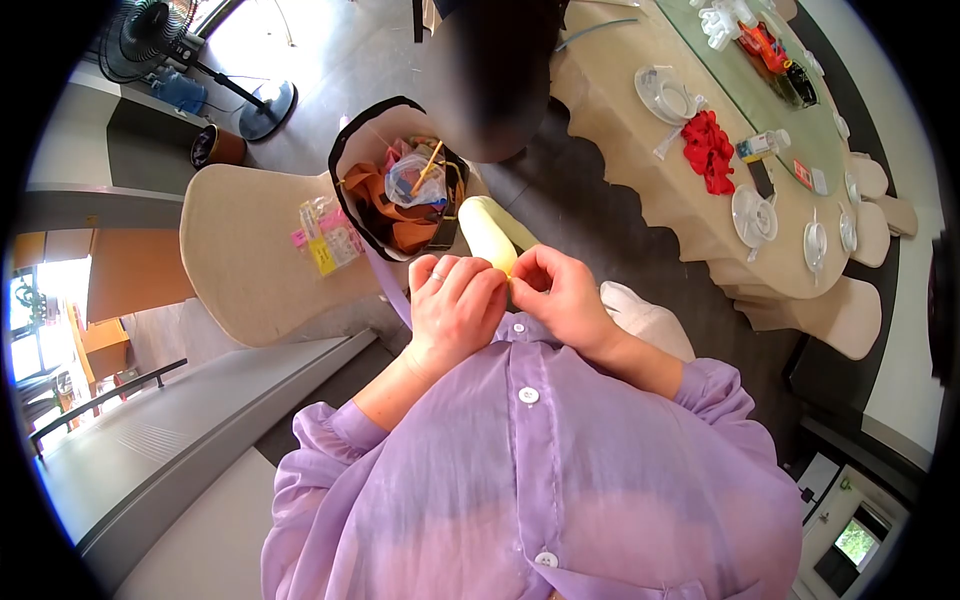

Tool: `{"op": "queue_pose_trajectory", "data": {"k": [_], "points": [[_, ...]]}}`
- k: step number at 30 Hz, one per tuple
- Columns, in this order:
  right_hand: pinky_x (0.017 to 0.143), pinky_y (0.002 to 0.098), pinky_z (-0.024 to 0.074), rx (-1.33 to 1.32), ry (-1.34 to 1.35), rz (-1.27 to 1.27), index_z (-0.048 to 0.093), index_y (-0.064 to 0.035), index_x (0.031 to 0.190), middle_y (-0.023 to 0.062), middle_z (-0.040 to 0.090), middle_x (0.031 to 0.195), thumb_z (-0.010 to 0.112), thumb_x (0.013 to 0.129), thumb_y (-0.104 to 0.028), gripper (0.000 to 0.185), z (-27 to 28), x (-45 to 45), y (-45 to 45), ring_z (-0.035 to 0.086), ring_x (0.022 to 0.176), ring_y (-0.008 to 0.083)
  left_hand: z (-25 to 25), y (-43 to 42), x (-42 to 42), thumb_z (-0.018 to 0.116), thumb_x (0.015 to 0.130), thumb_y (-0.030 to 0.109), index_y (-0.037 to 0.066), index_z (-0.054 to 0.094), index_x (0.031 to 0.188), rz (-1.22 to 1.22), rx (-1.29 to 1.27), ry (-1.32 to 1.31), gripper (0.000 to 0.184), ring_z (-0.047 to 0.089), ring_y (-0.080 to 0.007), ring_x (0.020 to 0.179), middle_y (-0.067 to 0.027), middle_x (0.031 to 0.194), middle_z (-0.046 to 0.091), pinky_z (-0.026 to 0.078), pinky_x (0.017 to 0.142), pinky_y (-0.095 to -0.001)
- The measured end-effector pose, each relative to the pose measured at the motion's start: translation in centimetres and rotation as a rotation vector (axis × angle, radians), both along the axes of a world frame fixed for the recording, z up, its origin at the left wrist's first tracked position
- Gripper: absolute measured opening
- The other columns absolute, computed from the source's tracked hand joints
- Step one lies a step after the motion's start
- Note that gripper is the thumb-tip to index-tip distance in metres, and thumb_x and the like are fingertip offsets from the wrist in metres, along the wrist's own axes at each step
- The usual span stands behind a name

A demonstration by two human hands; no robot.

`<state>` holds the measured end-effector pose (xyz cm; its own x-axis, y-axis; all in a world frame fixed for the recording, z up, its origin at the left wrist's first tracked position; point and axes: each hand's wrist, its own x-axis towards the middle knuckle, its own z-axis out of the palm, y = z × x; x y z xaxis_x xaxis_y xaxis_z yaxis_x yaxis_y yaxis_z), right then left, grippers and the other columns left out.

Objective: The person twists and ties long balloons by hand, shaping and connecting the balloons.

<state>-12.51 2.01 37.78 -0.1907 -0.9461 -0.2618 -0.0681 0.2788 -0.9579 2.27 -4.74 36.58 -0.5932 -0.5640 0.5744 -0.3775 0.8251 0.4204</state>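
Observation:
A long pale yellow balloon (487,232) extends forward from between my two hands, which meet just in front of my chest. My left hand (455,308), with a ring on one finger, pinches the balloon's near end. Against it, the fingertips of my right hand (560,295) are closed on the same end. The bit between the fingertips is small and mostly hidden. Beyond my left hand, an open bag (345,165) with a black rim holds orange material, a clear plastic bag and other small items.
The bag and some colourful packets (330,240) rest on a beige chair (240,250). A round table (620,110) with dishes, red balloons (708,152) and a bottle (762,145) is at the right. A standing fan (150,35) is at the upper left. A dark blurred shape hangs at the top centre.

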Motion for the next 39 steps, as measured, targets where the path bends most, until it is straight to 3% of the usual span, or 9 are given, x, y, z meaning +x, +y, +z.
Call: {"op": "queue_pose_trajectory", "data": {"k": [9,17,20,22,23,28,39], "points": [[0.065,0.0219,0.0447,0.007,0.027,0.039,0.056,-0.0004,0.084,-0.0001,0.058,0.076,0.062,0.081,-0.007,0.009,0.7,-0.2,0.0,0.052,0.071,0.0054,0.7,-1.0,-0.2,0.068,0.062,0.001,0.010,0.056,0.076,-0.123,0.119,0.039,0.020,0.056,-0.0187,0.068,-0.0011,0.076,0.058,0.038,0.071,-0.0329],[0.066,0.0202,0.0434,0.007,-0.184,0.065,0.056,-0.0011,0.084,-0.0017,0.056,0.077,0.060,0.081,-0.005,0.007,1.4,-0.5,0.1,0.051,0.072,0.0042,0.5,-1.0,0.1,0.065,0.060,-0.003,0.008,0.056,0.076,-0.197,0.249,0.174,0.022,0.056,-0.0213,0.070,-0.0039,0.075,0.057,0.042,0.074,-0.0337],[0.061,0.0215,0.0448,-0.004,-0.249,0.013,0.056,-0.0007,0.082,-0.0019,0.057,0.074,0.061,0.080,-0.006,0.008,0.7,-0.4,0.3,0.051,0.068,0.0037,-0.1,-0.6,0.2,0.064,0.060,-0.004,0.006,0.056,0.077,-0.168,0.439,0.225,0.021,0.056,-0.0233,0.071,-0.0051,0.074,0.057,0.043,0.076,-0.0334],[0.061,0.0226,0.0450,0.003,-0.169,0.019,0.056,-0.0004,0.082,-0.0010,0.057,0.073,0.062,0.080,-0.007,0.009,0.2,-0.6,0.2,0.052,0.067,0.0046,-0.7,-0.6,0.2,0.065,0.061,-0.003,0.005,0.055,0.077,-0.149,0.702,0.144,0.020,0.057,-0.0243,0.072,-0.0058,0.075,0.057,0.043,0.076,-0.0329],[0.061,0.0237,0.0452,0.011,-0.090,0.026,0.056,-0.0001,0.082,-0.0001,0.057,0.073,0.062,0.079,-0.008,0.010,-0.1,-0.7,0.2,0.052,0.067,0.0055,-0.7,-0.7,0.1,0.065,0.061,-0.003,0.005,0.055,0.077,-0.149,0.702,0.144,0.020,0.057,-0.0243,0.072,-0.0058,0.075,0.057,0.043,0.076,-0.0329],[0.060,0.0267,0.0457,-0.054,0.086,-0.006,0.057,-0.0003,0.081,0.0059,0.059,0.072,0.064,0.077,-0.010,0.013,-0.5,-0.6,-0.2,0.054,0.064,0.0111,0.2,-1.2,-0.8,0.067,0.062,0.003,0.006,0.054,0.075,-0.136,0.210,0.001,0.019,0.058,-0.0239,0.075,-0.0057,0.076,0.059,0.043,0.081,-0.0359],[0.059,0.0277,0.0466,-0.108,0.182,-0.017,0.056,-0.0004,0.079,0.0080,0.058,0.074,0.065,0.076,-0.009,0.013,0.3,-0.4,-0.3,0.056,0.063,0.0141,0.4,-1.2,-1.0,0.068,0.061,0.006,0.008,0.053,0.073,-0.113,0.097,-0.080,0.019,0.057,-0.0205,0.069,-0.0036,0.074,0.059,0.043,0.083,-0.0373]]}}
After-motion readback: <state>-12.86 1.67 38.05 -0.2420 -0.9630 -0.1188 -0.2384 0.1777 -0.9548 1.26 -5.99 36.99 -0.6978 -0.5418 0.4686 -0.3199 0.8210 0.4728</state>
